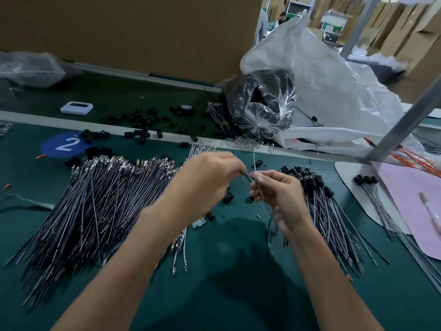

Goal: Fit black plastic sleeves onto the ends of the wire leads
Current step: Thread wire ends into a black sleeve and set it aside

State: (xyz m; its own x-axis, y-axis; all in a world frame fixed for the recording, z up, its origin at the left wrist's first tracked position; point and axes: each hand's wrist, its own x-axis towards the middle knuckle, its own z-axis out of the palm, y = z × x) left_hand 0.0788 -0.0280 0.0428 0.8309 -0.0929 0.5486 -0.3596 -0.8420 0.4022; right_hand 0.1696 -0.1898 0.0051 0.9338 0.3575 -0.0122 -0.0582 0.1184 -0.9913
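My left fingers (239, 168) were curled together in a pinch and my right fingertips (260, 176) pinched too. Both met on one thin lead (250, 179) held above the mat. The lead's tail ran down past my right hand (279, 197). Blur hid whether my left hand (210, 177) also held a sleeve, so I could not tell.

I judged this to be the fitting step: the lead's end was presented and a sleeve was due to go over it. The next move would call for lining the sleeve's bore up with the tip and pushing it on straight, with the right pinch close to the end so the wire did not buckle.

The bare pile (95, 199) lay fanned out to my left, terminals pointing away from me. Finished leads (317, 194), capped in black, lay just right of my right hand, and a few more rested near the pink sheet (410, 206). The bare pile looked far larger, so most of the job seemed to remain.

Loose sleeves (143, 134) were scattered across the far side of the green mat (214, 283), near a blue disc (64, 144) marked 2. Beyond them sat a clear bag (260, 103) of black parts against a white sack (334, 91). A cardboard wall (119, 32) stood behind the bench and a metal post (405, 120) rose at the right. Stacked cartons filled the room behind.
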